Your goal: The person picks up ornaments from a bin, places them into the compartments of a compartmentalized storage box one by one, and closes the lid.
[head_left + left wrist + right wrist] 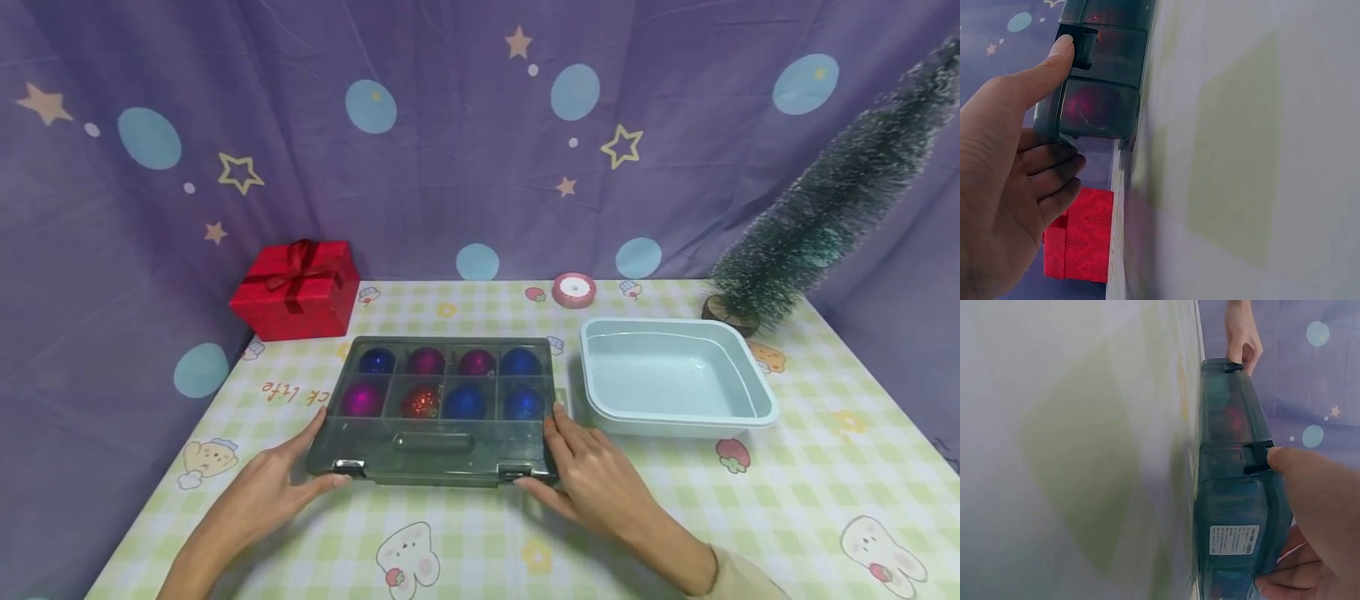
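A dark translucent compartment box [435, 450] lies on the table, its lid down. Shiny balls in blue, magenta and red sit in its compartments, among them a glittery red ball [421, 402]. At the box's front left corner, my left hand [262, 487] has its thumb on one black latch [1079, 47] and its fingers along the side. My right hand [600, 479] grips the opposite corner, thumb on the other latch [1258, 457], fingers against the side wall. A white label [1234, 540] shows on that side in the right wrist view.
A pale blue plastic basin [675, 421] stands right of the box. Behind it is a small frosted tree [817, 208] on a wooden base. A red gift box [300, 292] sits at back left, and a pink ribbon roll [574, 290] lies by the purple curtain [480, 167].
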Available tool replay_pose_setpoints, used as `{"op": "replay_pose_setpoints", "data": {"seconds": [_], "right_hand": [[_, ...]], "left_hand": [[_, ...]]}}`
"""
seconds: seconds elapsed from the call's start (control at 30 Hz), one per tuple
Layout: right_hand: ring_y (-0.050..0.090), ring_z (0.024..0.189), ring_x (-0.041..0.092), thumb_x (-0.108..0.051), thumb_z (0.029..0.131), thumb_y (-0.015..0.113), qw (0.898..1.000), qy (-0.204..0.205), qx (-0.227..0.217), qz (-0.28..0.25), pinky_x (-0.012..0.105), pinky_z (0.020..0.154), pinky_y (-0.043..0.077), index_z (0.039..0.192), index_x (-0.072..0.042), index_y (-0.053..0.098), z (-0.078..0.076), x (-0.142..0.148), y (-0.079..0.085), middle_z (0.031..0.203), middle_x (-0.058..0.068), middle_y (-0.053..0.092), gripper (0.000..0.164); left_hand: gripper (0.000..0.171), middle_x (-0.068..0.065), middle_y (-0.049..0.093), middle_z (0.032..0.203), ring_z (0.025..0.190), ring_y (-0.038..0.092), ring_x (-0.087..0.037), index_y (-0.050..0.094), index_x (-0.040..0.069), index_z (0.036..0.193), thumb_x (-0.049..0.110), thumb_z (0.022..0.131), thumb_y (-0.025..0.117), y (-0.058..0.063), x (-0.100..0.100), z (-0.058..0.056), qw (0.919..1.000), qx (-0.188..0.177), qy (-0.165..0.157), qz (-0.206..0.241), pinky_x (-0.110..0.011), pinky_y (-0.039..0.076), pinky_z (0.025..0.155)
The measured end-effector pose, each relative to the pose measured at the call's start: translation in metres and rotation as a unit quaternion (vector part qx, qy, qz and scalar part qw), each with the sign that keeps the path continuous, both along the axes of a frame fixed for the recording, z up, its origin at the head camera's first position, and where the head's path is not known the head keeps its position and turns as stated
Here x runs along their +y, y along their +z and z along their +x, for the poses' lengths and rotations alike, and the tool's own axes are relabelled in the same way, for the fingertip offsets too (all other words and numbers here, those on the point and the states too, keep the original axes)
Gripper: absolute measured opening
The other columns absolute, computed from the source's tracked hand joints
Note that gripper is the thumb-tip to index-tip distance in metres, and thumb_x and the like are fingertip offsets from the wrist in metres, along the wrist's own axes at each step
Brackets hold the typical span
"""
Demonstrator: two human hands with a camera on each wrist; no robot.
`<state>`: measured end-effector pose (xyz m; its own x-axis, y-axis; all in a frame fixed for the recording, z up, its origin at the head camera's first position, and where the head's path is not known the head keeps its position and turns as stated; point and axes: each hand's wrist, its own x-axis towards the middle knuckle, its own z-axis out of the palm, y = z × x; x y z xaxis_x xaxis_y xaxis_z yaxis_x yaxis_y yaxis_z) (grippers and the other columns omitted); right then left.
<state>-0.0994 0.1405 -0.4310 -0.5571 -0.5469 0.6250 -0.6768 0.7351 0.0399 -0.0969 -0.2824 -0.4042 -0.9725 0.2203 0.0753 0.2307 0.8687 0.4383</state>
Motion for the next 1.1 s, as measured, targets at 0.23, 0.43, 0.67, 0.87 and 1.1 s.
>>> {"op": "replay_pose_setpoints", "data": {"seconds": [0.23, 0.43, 0.67, 0.87, 1.1], "right_hand": [[0.073, 0.097, 0.038, -0.064, 0.106, 0.037, 1.0, -0.008, -0.009, 0.002, 0.046, 0.075, 0.061, 0.117, 0.014, 0.069, 0.001, -0.002, 0.002, 0.122, 0.034, 0.066, 0.085], [0.073, 0.094, 0.038, -0.064, 0.107, 0.034, 1.0, -0.011, -0.016, 0.001, 0.045, 0.074, 0.061, 0.114, 0.014, 0.07, 0.001, -0.003, 0.002, 0.121, 0.034, 0.067, 0.086], [0.073, 0.096, 0.037, -0.065, 0.103, 0.048, 0.999, -0.015, -0.046, -0.02, 0.045, 0.076, 0.062, 0.116, 0.012, 0.071, 0.003, -0.001, 0.003, 0.124, 0.032, 0.067, 0.081], [0.072, 0.102, 0.04, -0.06, 0.099, 0.062, 0.992, -0.011, -0.107, -0.065, 0.05, 0.082, 0.061, 0.123, 0.009, 0.071, 0.004, 0.004, 0.007, 0.132, 0.029, 0.064, 0.074], [0.066, 0.116, 0.04, -0.051, 0.098, 0.07, 0.977, 0.015, -0.181, -0.114, 0.052, 0.089, 0.059, 0.129, 0.0, 0.069, 0.001, 0.015, 0.021, 0.137, 0.02, 0.063, 0.06]], "left_hand": [[0.094, -0.038, 0.061, 0.128, 0.101, 0.071, -0.039, 0.04, -0.003, 0.157, 0.053, 0.091, 0.077, 0.001, 0.002, 0.001, 0.9996, 0.024, -0.013, -0.012, -0.061, 0.056, 0.084], [0.092, -0.038, 0.058, 0.133, 0.101, 0.07, -0.037, 0.04, -0.002, 0.157, 0.052, 0.092, 0.076, 0.001, 0.002, 0.0, 0.9998, 0.019, -0.005, -0.007, -0.061, 0.055, 0.085], [0.096, -0.036, 0.065, 0.122, 0.076, 0.061, -0.013, 0.037, 0.002, 0.159, 0.055, 0.09, 0.077, 0.003, 0.004, 0.0, 0.9995, -0.023, 0.017, 0.014, -0.057, 0.056, 0.086], [0.095, -0.008, 0.068, 0.085, 0.065, 0.059, -0.009, 0.033, 0.006, 0.162, 0.057, 0.093, 0.072, 0.01, 0.003, -0.004, 0.9957, -0.084, 0.03, 0.024, -0.051, 0.055, 0.085], [0.077, -0.029, 0.054, 0.145, 0.121, 0.062, -0.042, 0.047, 0.008, 0.157, 0.053, 0.098, 0.067, 0.021, -0.004, -0.01, 0.9985, -0.046, 0.021, 0.021, -0.061, 0.053, 0.09]]}}
